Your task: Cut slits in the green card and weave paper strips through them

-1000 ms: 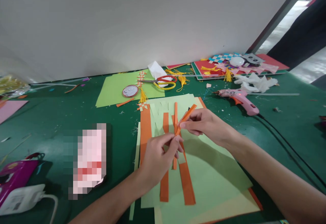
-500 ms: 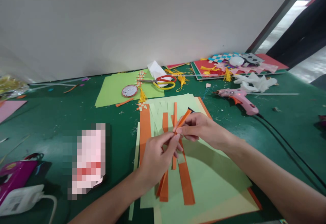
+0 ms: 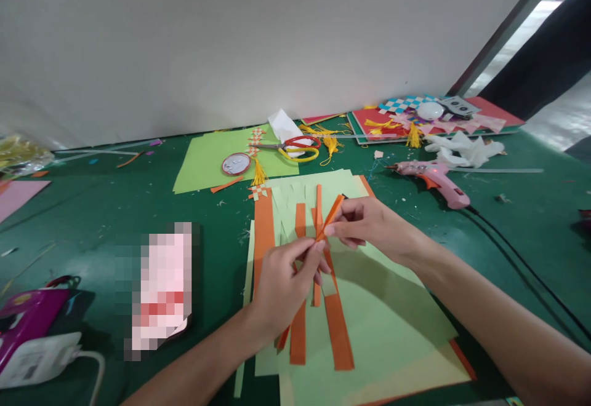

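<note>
Fingertips together, our left hand point(image 3: 289, 280) and right hand point(image 3: 369, 224) pinch one orange strip point(image 3: 333, 210); we see its long axis slant away and rightward from the left hand, above the pale green sheets point(image 3: 392, 320).

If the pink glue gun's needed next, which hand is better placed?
Right hand, probably: it's nearer the glue gun than the left hand is. Both pinch the orange strip, so the left would have to hold it alone.
</note>
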Tool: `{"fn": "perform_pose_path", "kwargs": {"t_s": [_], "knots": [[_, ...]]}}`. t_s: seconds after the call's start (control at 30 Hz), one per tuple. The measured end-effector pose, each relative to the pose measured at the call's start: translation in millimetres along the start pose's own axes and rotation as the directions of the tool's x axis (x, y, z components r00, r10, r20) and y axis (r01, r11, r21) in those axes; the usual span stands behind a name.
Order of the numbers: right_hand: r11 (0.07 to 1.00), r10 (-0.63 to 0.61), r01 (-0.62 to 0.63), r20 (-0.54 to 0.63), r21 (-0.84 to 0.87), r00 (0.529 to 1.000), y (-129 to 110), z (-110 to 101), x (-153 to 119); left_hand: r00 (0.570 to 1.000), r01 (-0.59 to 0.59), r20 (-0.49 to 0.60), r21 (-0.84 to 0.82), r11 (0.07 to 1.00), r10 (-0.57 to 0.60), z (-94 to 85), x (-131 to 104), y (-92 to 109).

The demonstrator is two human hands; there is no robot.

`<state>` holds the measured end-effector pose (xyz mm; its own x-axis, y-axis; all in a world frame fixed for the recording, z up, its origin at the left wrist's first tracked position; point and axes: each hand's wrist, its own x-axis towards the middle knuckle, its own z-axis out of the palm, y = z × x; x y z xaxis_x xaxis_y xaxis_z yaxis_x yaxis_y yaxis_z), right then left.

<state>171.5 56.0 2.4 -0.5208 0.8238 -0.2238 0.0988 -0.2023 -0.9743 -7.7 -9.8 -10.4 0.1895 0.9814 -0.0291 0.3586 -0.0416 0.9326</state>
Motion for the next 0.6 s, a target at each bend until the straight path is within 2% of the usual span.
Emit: {"fn": "perform_pose_path", "kwargs": {"t_s": [0.17, 0.6], "knots": [[1.0, -0.007, 0.008, 0.027, -0.024, 1.0, 2.8, 0.8, -1.1, 1.0, 0.006, 0.018, -0.017, 1.0, -0.006, -0.3, 0.0, 0.5], [0.998, -0.007, 0.004, 0.045, 0.065, 0.999, 5.9, 4.7, 0.8, 1.0, 0.014, 0.018, -0.036, 0.999, -0.014, -0.7, -0.5, 0.0]]}}
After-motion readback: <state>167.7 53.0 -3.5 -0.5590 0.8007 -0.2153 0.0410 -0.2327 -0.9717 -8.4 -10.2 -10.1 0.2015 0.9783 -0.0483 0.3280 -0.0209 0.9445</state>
